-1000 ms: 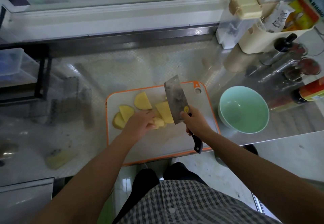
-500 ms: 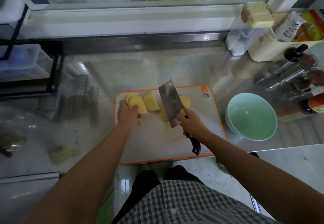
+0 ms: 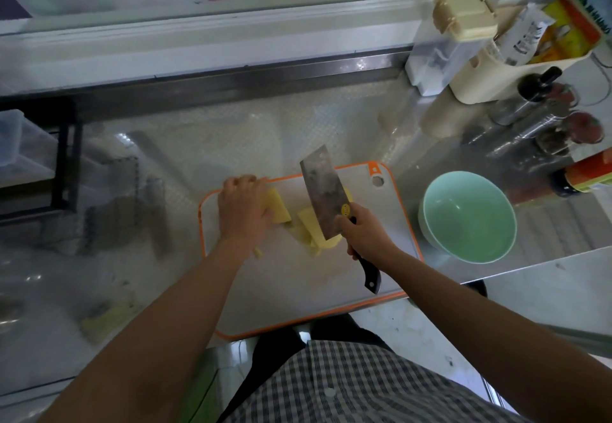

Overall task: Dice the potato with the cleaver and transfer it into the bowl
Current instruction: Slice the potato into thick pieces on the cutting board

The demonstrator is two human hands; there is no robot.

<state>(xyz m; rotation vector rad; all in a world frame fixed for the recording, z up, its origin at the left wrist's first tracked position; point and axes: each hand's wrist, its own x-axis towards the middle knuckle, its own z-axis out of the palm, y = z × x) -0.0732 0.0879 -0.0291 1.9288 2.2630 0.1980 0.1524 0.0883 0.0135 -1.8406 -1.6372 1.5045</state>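
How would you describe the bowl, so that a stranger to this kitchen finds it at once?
Find the white cutting board with an orange rim on the steel counter. Just right of it stands a round, pale green bowl, empty. Its neighbours are dark, narrow bottles.

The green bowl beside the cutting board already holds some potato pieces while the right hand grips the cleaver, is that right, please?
Not quite. The head view shows the green bowl empty; the potato pieces lie on the cutting board. The rest holds: the bowl stands beside the board, and the right hand grips the cleaver.
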